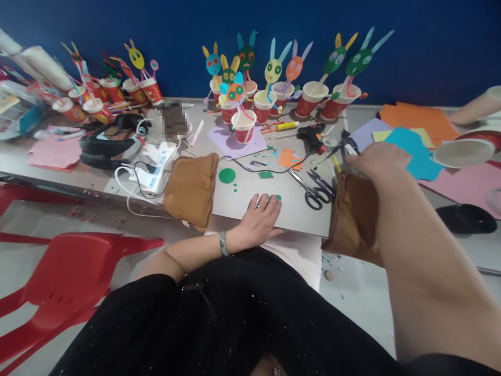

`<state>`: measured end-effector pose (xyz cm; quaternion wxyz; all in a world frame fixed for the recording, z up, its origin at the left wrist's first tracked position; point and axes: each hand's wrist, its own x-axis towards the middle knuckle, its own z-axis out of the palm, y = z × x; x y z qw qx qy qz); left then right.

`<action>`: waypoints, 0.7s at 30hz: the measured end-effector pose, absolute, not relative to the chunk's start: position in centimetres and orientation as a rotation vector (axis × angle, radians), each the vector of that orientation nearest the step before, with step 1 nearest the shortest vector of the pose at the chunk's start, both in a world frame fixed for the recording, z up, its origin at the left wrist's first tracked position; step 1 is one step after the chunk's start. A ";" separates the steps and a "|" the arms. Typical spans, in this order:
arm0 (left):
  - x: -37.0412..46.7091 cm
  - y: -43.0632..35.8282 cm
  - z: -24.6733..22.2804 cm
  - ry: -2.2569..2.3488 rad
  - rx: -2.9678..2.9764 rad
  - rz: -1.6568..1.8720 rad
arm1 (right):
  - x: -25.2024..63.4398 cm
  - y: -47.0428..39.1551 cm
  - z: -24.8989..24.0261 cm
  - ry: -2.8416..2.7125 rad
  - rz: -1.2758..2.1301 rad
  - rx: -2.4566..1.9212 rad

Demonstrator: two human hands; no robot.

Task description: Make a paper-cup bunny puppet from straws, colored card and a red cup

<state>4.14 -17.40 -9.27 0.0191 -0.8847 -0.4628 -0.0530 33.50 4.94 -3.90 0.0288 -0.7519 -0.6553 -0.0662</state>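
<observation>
My left hand (260, 219) lies flat at the table's front edge, fingers stretched out, with a small green paper piece (278, 198) at the fingertips. A green paper circle (227, 176) and two tiny green dots lie to its left. My right hand (381, 162) reaches over the right side of the table, its fingers bent around a small white and black thing (349, 149) whose kind I cannot make out. Between the hands are black-handled scissors (313, 196) and a second, purple-toned pair (321, 183). A black glue gun (311, 137) rests behind them.
Paper cups (243, 125) with paper-faced rabbit figures line the back by the blue wall. A white power strip (158, 169) with cables sits left. Brown fabric pieces (191, 190) hang over the edge. Coloured paper (413, 149) and another person's arm (477, 107) are at right.
</observation>
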 end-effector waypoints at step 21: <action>3.3 -16.8 -6.6 -1.221 -2.850 -0.643 | 29.2 -17.4 -1.4 -2.072 0.822 -1.212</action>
